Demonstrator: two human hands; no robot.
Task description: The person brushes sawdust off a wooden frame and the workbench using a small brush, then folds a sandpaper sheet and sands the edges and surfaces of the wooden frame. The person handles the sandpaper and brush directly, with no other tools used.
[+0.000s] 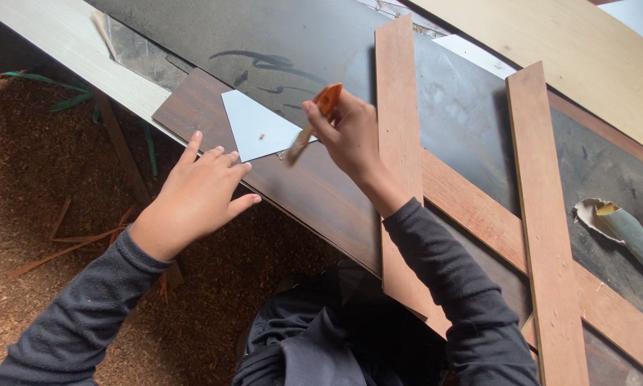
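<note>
Holding an orange brush (314, 121) tight, the right hand (350, 136) dabs the brown board (314, 193) while the open left hand (196, 193) presses it still.

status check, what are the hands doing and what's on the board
Right hand shut on orange-handled brush, tip at white sheet. Left hand open, flat at dark board edge. Brown strips lie crossed beside the work.

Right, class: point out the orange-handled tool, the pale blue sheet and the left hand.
orange-handled tool (328, 99), head view, on its orange handle.
pale blue sheet (253, 123), head view, on its flat middle.
left hand (193, 200), head view, on the back of the hand.
</note>
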